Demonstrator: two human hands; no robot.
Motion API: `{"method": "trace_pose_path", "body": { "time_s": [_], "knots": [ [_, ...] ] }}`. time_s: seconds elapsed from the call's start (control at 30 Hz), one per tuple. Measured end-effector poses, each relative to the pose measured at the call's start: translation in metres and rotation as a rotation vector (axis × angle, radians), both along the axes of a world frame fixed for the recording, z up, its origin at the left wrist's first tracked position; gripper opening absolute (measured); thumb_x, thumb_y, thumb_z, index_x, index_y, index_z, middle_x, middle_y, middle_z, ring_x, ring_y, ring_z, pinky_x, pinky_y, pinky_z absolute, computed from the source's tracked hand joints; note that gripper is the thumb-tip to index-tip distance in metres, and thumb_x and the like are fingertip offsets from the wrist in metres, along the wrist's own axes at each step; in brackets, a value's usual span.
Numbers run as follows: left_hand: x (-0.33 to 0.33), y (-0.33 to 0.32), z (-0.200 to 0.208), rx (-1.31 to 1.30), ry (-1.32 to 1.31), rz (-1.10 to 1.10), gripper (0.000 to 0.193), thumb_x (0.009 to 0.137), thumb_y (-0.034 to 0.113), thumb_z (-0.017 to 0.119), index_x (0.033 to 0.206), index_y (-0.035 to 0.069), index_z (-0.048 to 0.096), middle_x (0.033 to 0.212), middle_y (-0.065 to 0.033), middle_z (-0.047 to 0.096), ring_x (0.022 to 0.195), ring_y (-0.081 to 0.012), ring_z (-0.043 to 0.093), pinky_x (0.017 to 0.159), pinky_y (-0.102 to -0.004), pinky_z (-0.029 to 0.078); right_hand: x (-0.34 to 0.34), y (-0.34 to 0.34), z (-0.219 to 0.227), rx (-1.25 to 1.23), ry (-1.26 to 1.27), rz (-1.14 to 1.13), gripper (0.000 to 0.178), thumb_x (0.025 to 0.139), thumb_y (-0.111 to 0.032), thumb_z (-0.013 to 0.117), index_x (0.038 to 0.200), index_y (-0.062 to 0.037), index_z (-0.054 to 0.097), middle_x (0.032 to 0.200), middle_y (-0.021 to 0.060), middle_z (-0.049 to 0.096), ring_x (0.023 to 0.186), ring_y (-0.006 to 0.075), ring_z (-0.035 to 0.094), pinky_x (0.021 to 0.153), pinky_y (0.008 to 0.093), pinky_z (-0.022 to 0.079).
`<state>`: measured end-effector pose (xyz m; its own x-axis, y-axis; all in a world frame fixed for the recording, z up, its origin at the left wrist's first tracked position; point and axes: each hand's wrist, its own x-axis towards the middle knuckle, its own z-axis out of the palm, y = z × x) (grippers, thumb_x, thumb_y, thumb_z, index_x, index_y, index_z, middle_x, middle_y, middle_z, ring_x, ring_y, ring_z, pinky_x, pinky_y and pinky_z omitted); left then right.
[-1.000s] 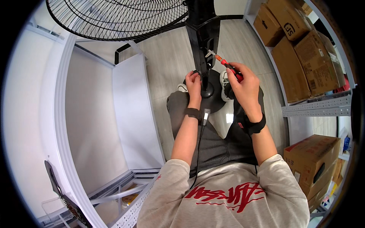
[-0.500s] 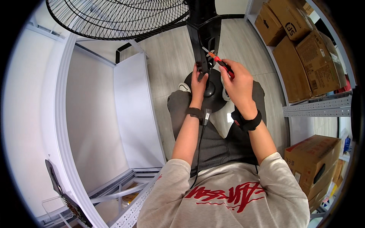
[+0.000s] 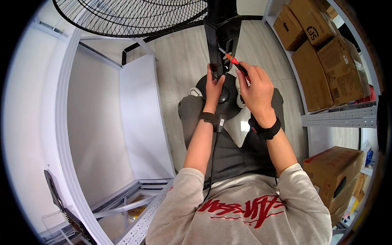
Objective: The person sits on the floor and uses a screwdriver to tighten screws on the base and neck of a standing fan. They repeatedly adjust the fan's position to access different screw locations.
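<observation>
A black standing fan is upright in front of me, with its column housing (image 3: pixel 223 30) between my arms and its round base (image 3: pixel 228 109) on the floor between my feet. My left hand (image 3: pixel 213 89) is wrapped round the lower end of the housing, thumb on one side and fingers on the other. In my right hand (image 3: pixel 260 87) is a screwdriver (image 3: pixel 241 68) with a red and black handle. Its shaft points up and left, into the open, recessed face of the housing. Whether the tip touches anything inside I cannot tell.
The wire fan grille (image 3: pixel 134 18) spreads across the upper left. White metal shelving (image 3: pixel 143 114) stands to the left, with a hairbrush (image 3: pixel 67 208) near its lower part. Cardboard boxes (image 3: pixel 312 75) fill a rack on the right. A black cable (image 3: pixel 213 163) runs over my lap.
The fan housing and grille sit slightly farther right in the picture, and the screwdriver has shifted a little right and down. Both hands keep their grips.
</observation>
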<state>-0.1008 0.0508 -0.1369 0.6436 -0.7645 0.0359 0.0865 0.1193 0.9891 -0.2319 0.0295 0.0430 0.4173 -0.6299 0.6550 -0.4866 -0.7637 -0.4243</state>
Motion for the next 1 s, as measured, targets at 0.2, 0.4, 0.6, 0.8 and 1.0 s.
{"method": "trace_pose_path", "body": {
  "time_s": [0.2, 0.4, 0.6, 0.8, 1.0],
  "knots": [
    [0.005, 0.0, -0.005, -0.034, 0.023, -0.052, 0.076, 0.088, 0.014, 0.064, 0.15, 0.007, 0.019, 0.144, -0.0098, 0.038, 0.131, -0.019, 0.038, 0.105, -0.0312, 0.032, 0.002, -0.001, 0.0, -0.04, -0.03, -0.044, 0.019, 0.08, -0.011, 0.07, 0.098, -0.0078, 0.066, 0.076, 0.0058, 0.061, 0.067, 0.0235, 0.06, 0.057, 0.035, 0.048],
    [0.004, 0.004, 0.003, -0.074, 0.123, -0.098, 0.074, 0.09, 0.009, 0.061, 0.149, 0.001, 0.017, 0.149, -0.0104, 0.031, 0.138, -0.0191, 0.03, 0.111, -0.0286, 0.023, 0.003, -0.001, -0.002, -0.005, 0.004, -0.04, 0.019, 0.08, -0.011, 0.071, 0.098, -0.0084, 0.067, 0.073, 0.0057, 0.059, 0.065, 0.0236, 0.059, 0.056, 0.035, 0.047],
    [0.003, 0.005, 0.01, -0.099, 0.165, -0.101, 0.074, 0.09, 0.009, 0.06, 0.15, 0.001, 0.017, 0.151, -0.0106, 0.029, 0.139, -0.0189, 0.028, 0.111, -0.0285, 0.022, 0.006, -0.001, 0.001, -0.115, -0.002, -0.038, 0.017, 0.081, -0.013, 0.07, 0.098, -0.0076, 0.067, 0.074, 0.0071, 0.06, 0.066, 0.0248, 0.06, 0.056, 0.0355, 0.047],
    [0.002, 0.003, 0.011, -0.137, 0.187, -0.116, 0.074, 0.09, 0.009, 0.061, 0.149, 0.001, 0.018, 0.146, -0.0097, 0.034, 0.136, -0.0187, 0.032, 0.11, -0.028, 0.024, 0.002, -0.003, 0.006, 0.272, -0.026, -0.002, 0.022, 0.088, -0.021, 0.065, 0.1, -0.003, 0.067, 0.078, 0.0136, 0.066, 0.067, 0.0294, 0.063, 0.059, 0.0366, 0.048],
    [0.004, 0.003, 0.007, -0.123, 0.149, -0.097, 0.074, 0.089, 0.008, 0.061, 0.15, 0.007, 0.02, 0.144, -0.0073, 0.038, 0.128, -0.0159, 0.04, 0.104, -0.0278, 0.032, 0.003, -0.008, 0.015, 0.647, -0.079, 0.021, 0.026, 0.088, -0.026, 0.064, 0.1, -0.0035, 0.068, 0.072, 0.0143, 0.065, 0.061, 0.0311, 0.063, 0.058, 0.0375, 0.048]
  ]
}}
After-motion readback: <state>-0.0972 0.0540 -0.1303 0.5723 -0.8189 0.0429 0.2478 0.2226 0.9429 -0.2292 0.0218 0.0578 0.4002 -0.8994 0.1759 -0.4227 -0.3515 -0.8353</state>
